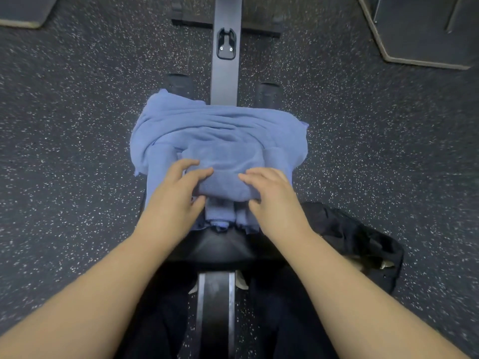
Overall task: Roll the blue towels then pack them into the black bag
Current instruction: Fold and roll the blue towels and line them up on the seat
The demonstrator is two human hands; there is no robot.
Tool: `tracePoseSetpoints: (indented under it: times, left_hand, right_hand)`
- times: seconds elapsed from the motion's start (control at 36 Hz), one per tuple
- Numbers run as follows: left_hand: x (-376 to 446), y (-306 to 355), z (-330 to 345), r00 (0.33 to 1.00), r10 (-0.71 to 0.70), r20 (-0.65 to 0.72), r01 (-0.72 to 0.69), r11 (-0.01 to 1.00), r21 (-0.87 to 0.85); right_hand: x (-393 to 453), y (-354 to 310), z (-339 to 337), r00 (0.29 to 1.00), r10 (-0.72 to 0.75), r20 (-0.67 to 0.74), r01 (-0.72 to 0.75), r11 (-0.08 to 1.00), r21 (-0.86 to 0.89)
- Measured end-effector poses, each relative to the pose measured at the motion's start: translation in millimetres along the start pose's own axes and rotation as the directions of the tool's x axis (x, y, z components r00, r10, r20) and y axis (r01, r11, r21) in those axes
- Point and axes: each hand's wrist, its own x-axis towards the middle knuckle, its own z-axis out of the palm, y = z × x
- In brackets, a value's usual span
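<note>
A heap of blue towels (220, 133) lies on a black padded bench seat (220, 244) in the middle of the view. At its near edge sits a partly rolled blue towel (223, 182), with smaller blue rolls (220, 216) just below it. My left hand (176, 195) grips the roll's left end, fingers on top and thumb underneath. My right hand (274, 198) grips the right end the same way. The black bag (357, 242) lies crumpled on the floor to the right of the seat.
A dark metal rail (225, 47) runs away from the seat along the speckled rubber floor (77, 125). Two black rollers (178, 84) flank the rail. Dark mats lie at the top left (23, 11) and top right (425, 29).
</note>
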Motion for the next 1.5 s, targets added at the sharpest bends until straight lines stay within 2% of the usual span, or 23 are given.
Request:
tracePoseSetpoints:
  times: [0.11,0.25,0.42,0.56,0.64,0.69,0.78,0.86,0.92,1.08,1.14,1.22,1.28,1.33,1.5]
  left_hand:
    - [-15,-3,1,0.993,-0.039,0.110,0.040,0.999,0.001]
    - [-26,-4,0,0.980,-0.060,0.189,0.061,0.998,-0.001]
    - [-27,-8,-2,0.969,-0.069,0.237,0.073,0.997,-0.008]
    - [-25,-12,3,0.967,-0.107,0.233,0.114,0.993,-0.020]
    - [-25,-11,8,0.972,-0.109,0.210,0.094,0.992,0.079]
    - [-24,-10,9,0.984,-0.102,0.144,0.074,0.979,0.191]
    - [-21,-6,9,0.998,0.028,0.061,-0.041,0.973,0.228]
    - [-20,1,10,0.980,0.166,0.113,-0.187,0.960,0.209]
    - [-22,6,11,0.967,0.209,0.144,-0.238,0.942,0.236]
    - [-24,5,20,0.968,0.211,0.134,-0.244,0.915,0.321]
    - [-29,5,24,0.971,0.181,0.158,-0.229,0.896,0.380]
    - [-33,6,27,0.968,0.138,0.208,-0.221,0.860,0.460]
    - [-33,5,28,0.971,0.120,0.209,-0.208,0.855,0.475]
    - [-30,6,26,0.972,0.104,0.211,-0.195,0.858,0.476]
    - [-18,4,27,0.974,0.061,0.220,-0.151,0.896,0.418]
  right_hand:
    - [-20,-2,-4,0.992,0.050,0.114,-0.049,0.999,-0.015]
    - [-34,-2,-5,0.981,0.069,0.179,-0.071,0.998,0.002]
    - [-35,-1,-5,0.961,0.084,0.263,-0.084,0.996,-0.011]
    - [-32,1,-4,0.959,0.087,0.270,-0.069,0.995,-0.075]
    - [-26,-1,-4,0.961,0.118,0.249,-0.077,0.983,-0.169]
    - [-22,-4,-3,0.964,0.137,0.228,-0.087,0.972,-0.217]
    - [-16,-6,0,0.958,0.217,0.189,-0.173,0.959,-0.223]
    - [-10,-7,4,0.952,0.260,0.160,-0.215,0.944,-0.252]
    - [-8,-6,6,0.952,0.274,0.139,-0.229,0.934,-0.274]
    - [-4,-5,12,0.962,0.272,0.025,-0.257,0.933,-0.251]
    - [-4,-7,14,0.966,0.250,-0.065,-0.258,0.931,-0.258]
    - [-3,-9,17,0.954,0.106,-0.279,-0.189,0.938,-0.291]
    - [-3,-10,18,0.943,0.028,-0.331,-0.129,0.949,-0.287]
    - [-5,-14,20,0.949,-0.025,-0.314,-0.065,0.959,-0.275]
    - [-9,-15,30,0.987,-0.071,-0.143,0.029,0.960,-0.277]
